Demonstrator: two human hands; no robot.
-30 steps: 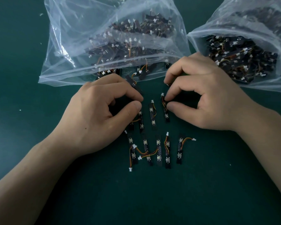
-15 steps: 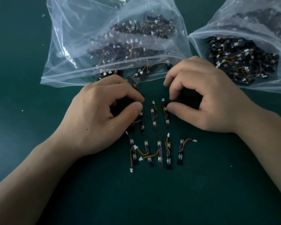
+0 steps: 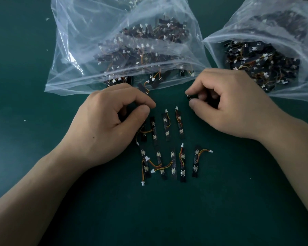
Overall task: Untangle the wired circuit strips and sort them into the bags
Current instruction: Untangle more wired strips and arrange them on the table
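Circuit strips [image 3: 167,125] lie in two rows just below the wide bag [image 3: 64,82], long axes pointing at it, upper-row plugs at the bag end. They look laid side by side to keep the wires apart. Left hand [image 3: 110,121] is curled, thumb to forefinger, apparently pinching a loose strip [image 3: 143,88] poking toward the bag. Right hand [image 3: 235,107] pinches a dark strip end [image 3: 188,96], the rest hidden.

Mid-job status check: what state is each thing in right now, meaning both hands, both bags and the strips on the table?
Left hand: fingers curled, thumb on index; grip contents hidden.
Right hand: pinches a dark strip by its end.
Left bag: lying flat, strips at its mouth.
Right bag: mouth open, holds many strips.
Laid-out strips: two rows; near row's left wires cross.
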